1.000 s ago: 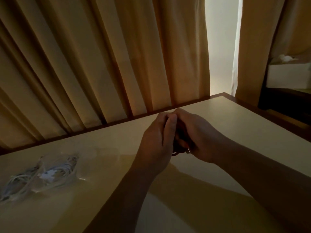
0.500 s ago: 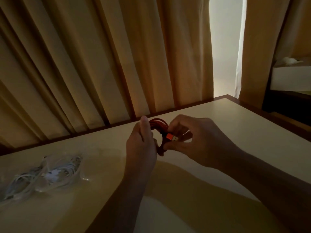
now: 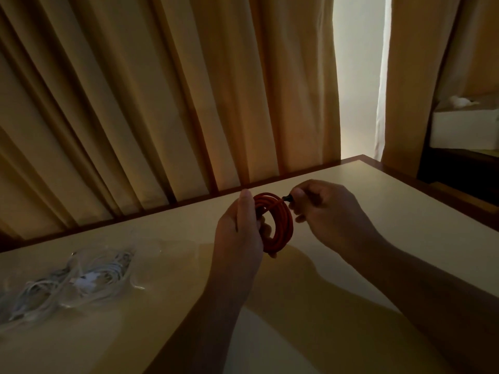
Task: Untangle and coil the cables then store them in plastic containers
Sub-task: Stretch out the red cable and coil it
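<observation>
A dim, first-person view looks down at two bare hands above a pale desk [image 3: 391, 220] with a dark wooden edge. The left hand [image 3: 239, 230] holds a red cable [image 3: 282, 228] that is wound into a neat round coil of several loops. The coil stands upright on edge, lifted just clear of the desk near its far side. The left thumb lies along the near side of the coil, pointing up, and the other left fingers [image 3: 266, 228] curl through the middle of the ring, so this hand grips the loops firmly. Just to the right, the right hand [image 3: 328, 211] pinches the cable's dark plug end [image 3: 286, 198] between thumb and forefinger at the top of the coil; the remaining right fingers [image 3: 302, 217] are loosely bent below and hold nothing else. Both forearms reach in from the bottom of the view and throw broad shadows on the desk. Well apart, at the left edge of the desk, lies a loose heap of white cables [image 3: 81, 279] inside or under clear plastic [image 3: 140, 268]; the dim light makes its shape hard to tell. Tall yellow-orange curtains [image 3: 162, 103] hang behind the desk, with a bright gap of daylight [image 3: 359, 90] between them at upper right. At the far right, a white box [image 3: 464, 130] sits on a dark shelf.
</observation>
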### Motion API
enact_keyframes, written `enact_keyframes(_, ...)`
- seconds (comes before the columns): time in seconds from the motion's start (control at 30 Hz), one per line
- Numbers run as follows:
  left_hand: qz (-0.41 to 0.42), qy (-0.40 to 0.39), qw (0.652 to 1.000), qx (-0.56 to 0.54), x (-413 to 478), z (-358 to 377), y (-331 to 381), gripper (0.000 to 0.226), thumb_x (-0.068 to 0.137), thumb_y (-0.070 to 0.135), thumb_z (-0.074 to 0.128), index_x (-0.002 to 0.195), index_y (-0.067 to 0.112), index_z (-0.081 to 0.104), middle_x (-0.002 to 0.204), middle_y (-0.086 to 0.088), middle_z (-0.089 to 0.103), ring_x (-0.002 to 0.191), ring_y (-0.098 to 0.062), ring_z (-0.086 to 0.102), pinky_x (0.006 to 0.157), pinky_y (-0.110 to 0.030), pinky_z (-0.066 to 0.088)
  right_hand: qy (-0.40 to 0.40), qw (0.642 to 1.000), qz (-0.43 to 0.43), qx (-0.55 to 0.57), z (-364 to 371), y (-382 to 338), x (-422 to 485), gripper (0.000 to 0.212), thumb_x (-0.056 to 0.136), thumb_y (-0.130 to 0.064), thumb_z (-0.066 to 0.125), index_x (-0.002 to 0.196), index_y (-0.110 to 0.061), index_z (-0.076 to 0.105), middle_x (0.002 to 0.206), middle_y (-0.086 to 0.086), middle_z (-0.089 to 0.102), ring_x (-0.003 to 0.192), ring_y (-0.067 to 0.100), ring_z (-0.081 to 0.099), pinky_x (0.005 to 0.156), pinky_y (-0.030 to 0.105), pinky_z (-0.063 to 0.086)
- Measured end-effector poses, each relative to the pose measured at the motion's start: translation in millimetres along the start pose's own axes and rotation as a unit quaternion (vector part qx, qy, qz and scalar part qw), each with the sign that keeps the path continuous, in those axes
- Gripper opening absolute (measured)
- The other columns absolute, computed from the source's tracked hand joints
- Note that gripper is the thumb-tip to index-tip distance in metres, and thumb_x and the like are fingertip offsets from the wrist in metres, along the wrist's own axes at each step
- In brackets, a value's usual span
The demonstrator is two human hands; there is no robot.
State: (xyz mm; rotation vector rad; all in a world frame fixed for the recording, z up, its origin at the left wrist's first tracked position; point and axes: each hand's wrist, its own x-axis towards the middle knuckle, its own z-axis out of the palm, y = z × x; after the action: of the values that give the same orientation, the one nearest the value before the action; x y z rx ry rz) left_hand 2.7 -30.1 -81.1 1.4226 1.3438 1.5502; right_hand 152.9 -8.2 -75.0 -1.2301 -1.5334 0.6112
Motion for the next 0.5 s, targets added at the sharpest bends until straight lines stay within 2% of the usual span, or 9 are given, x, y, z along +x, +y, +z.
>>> enact_keyframes(0.07,0.001,0.007,1.0,0.004,0.6,0.4,-3.7,0.048,0.104,0.062,0.035,0.088,0.028,0.066,0.069,0.016,0.064,0.081,-0.009,0.068,0.071,-0.041,0.064,-0.031,0.999,0.005,-0.012,2.5,1.4,-0.1,0.016,0.1,-0.032,0.058,0.111,-0.032,0.07,0.099,-0.019,0.067,0.092,0.004,0.065,0.078,0.023,0.054)
enact_keyframes(0.1,0.008,0.011,1.0,0.012,1.0,0.8,-3.8,0.049,0.103,0.063,0.034,0.091,0.029,0.067,0.071,0.013,0.065,0.08,-0.007,0.068,0.067,-0.037,0.065,-0.042,0.999,-0.001,-0.014,3.8,0.6,-1.2,0.018,0.1,-0.031,0.06,0.115,-0.034,0.069,0.103,-0.021,0.066,0.095,0.004,0.064,0.077,0.02,0.053)
enact_keyframes(0.13,0.018,0.014,0.999,0.024,0.9,1.1,-3.2,0.049,0.103,0.063,0.033,0.093,0.028,0.066,0.073,0.01,0.064,0.077,-0.004,0.067,0.061,-0.027,0.062,-0.048,0.999,-0.011,-0.023,4.7,0.1,-2.0,0.021,0.099,-0.028,0.061,0.117,-0.035,0.069,0.105,-0.022,0.066,0.097,0.003,0.064,0.075,0.016,0.051)
enact_keyframes(0.2,0.028,0.016,0.998,0.048,-1.1,1.8,-0.8,0.049,0.102,0.061,0.031,0.099,0.026,0.065,0.081,0.007,0.063,0.077,-0.003,0.065,0.053,-0.009,0.049,-0.053,0.997,-0.032,-0.055,5.4,0.5,-2.6,0.026,0.1,-0.022,0.06,0.122,-0.032,0.07,0.106,-0.022,0.067,0.101,0.003,0.064,0.077,0.011,0.048)
enact_keyframes(0.23,0.025,0.013,0.998,0.058,-2.1,2.0,0.7,0.048,0.103,0.059,0.03,0.101,0.025,0.064,0.086,0.007,0.063,0.078,-0.005,0.064,0.051,-0.006,0.046,-0.064,0.996,-0.033,-0.06,5.0,0.0,-2.9,0.026,0.101,-0.02,0.058,0.123,-0.029,0.07,0.106,-0.019,0.069,0.102,0.003,0.065,0.081,0.012,0.049)
enact_keyframes(0.3,0.022,0.012,0.997,0.069,-3.2,1.4,2.0,0.045,0.102,0.061,0.029,0.104,0.03,0.062,0.095,0.009,0.065,0.087,-0.005,0.064,0.051,-0.006,0.047,-0.112,0.994,-0.003,-0.002,3.5,-1.1,-3.4,0.025,0.103,-0.022,0.054,0.12,-0.026,0.072,0.103,-0.013,0.074,0.101,0.007,0.068,0.092,0.023,0.055)
enact_keyframes(0.33,0.023,0.012,0.997,0.072,-3.1,0.7,2.2,0.045,0.101,0.062,0.029,0.106,0.032,0.061,0.097,0.01,0.066,0.091,-0.005,0.064,0.054,-0.008,0.05,-0.141,0.988,0.024,0.06,2.2,-2.7,-3.7,0.023,0.103,-0.026,0.054,0.117,-0.025,0.073,0.101,-0.009,0.076,0.101,0.009,0.069,0.096,0.03,0.055)
enact_keyframes(0.4,0.027,0.003,0.997,0.069,-3.5,-0.5,1.6,0.046,0.098,0.065,0.028,0.107,0.035,0.062,0.099,0.011,0.068,0.095,-0.003,0.066,0.066,-0.014,0.056,-0.192,0.969,0.065,0.144,0.8,-6.9,-5.8,0.03,0.098,-0.043,0.054,0.112,-0.024,0.072,0.101,-0.005,0.077,0.103,0.011,0.069,0.1,0.034,0.052)
enact_keyframes(0.5,0.039,-0.039,0.997,0.059,-5.3,0.2,1.5,0.04,0.096,0.065,0.03,0.103,0.038,0.059,0.098,0.011,0.068,0.092,0.007,0.065,0.066,-0.01,0.054,-0.209,0.976,0.029,0.047,3.4,-8.2,-6.9,0.051,0.081,-0.065,0.052,0.106,-0.025,0.07,0.093,-0.005,0.076,0.092,0.01,0.072,0.09,0.028,0.055)
